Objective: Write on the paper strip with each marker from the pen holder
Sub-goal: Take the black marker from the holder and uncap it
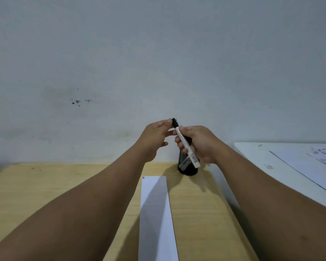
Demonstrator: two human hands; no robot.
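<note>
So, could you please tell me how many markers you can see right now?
2, possibly more. One marker is held by the right hand, the left hand at its black cap. Another shows through the mesh of the pen holder; others may be hidden inside.

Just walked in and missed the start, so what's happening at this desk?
A person holds a white marker in the right hand, above the black mesh pen holder. The left hand fingers pinch its black cap, which is still on. The paper strip lies on the desk with only a small red mark at its far corner.
</note>
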